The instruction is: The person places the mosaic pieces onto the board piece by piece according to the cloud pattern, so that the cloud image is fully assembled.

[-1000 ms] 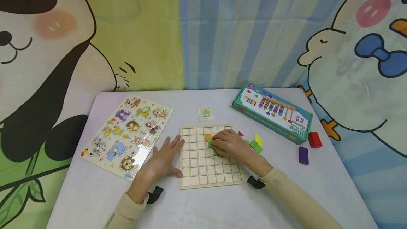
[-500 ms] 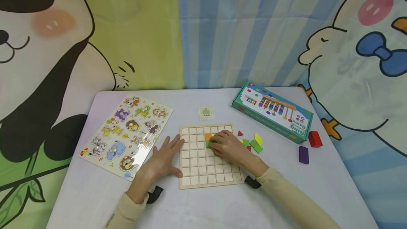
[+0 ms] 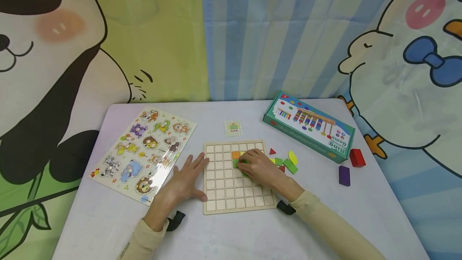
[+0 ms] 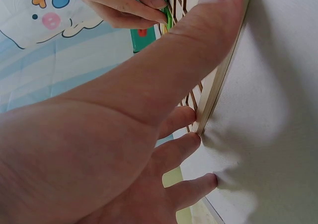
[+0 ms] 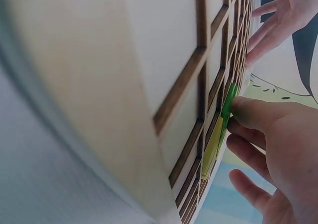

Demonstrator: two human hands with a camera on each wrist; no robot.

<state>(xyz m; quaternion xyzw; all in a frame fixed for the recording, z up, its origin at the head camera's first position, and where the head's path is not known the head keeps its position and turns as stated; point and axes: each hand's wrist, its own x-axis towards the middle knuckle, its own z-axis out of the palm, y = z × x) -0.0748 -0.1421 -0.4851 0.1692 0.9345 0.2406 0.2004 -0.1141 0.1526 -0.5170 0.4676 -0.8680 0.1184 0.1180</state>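
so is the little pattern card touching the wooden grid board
Apart: in the head view, a strip of white tabletop shows between the pattern card and the grid board.

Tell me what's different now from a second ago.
The bare right hand shifted slightly toward the person's left over the square pale wooden grid board, uncovering more of the loose flat green square beside the board. It still touches a bright green piece; no visible release. The bare left hand and board stayed put.
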